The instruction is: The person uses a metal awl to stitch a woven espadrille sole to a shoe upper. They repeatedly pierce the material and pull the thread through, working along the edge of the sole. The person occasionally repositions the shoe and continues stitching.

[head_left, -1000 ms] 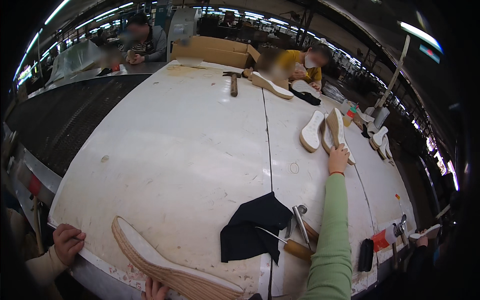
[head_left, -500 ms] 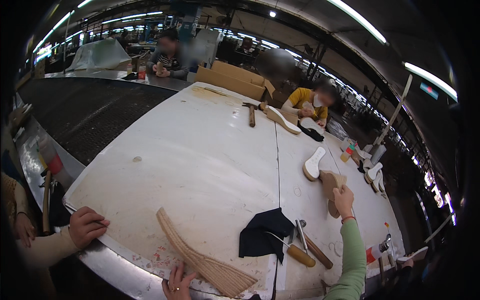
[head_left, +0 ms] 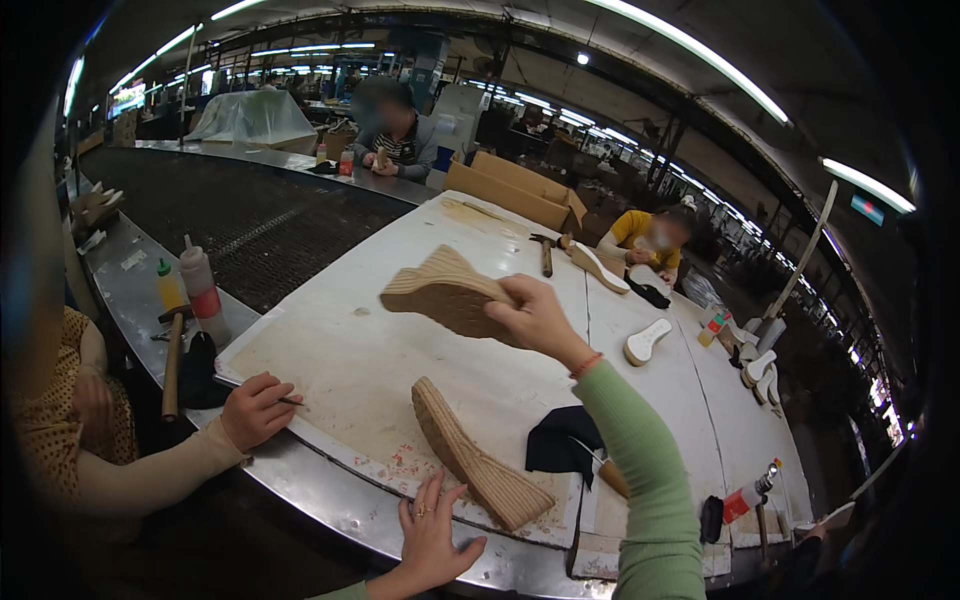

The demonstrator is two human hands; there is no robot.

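Raised over the table, my right hand (head_left: 540,320) grips a tan wedge shoe sole (head_left: 450,295) with ribbed sides by one end. A second ribbed wedge sole (head_left: 480,460) lies on its side near the table's front edge. Just beside that sole, my left hand (head_left: 435,535) rests at the edge with spread fingers and nothing in it. To the right of the lying sole is a piece of black cloth (head_left: 562,440). A wooden-handled tool (head_left: 613,478) shows partly behind my right forearm.
On the left, a co-worker's hand (head_left: 262,410) holds a thin dark thing at the white table's (head_left: 350,370) edge. Bottles (head_left: 203,295) and a hammer (head_left: 173,365) stand beyond it. White soles (head_left: 648,342), a hammer (head_left: 545,255) and a cardboard box (head_left: 510,195) are farther back.
My right hand has lifted the wedge sole from the table's right side and brought it left. My left hand's fingers have spread beside the other sole. The view has shifted left.
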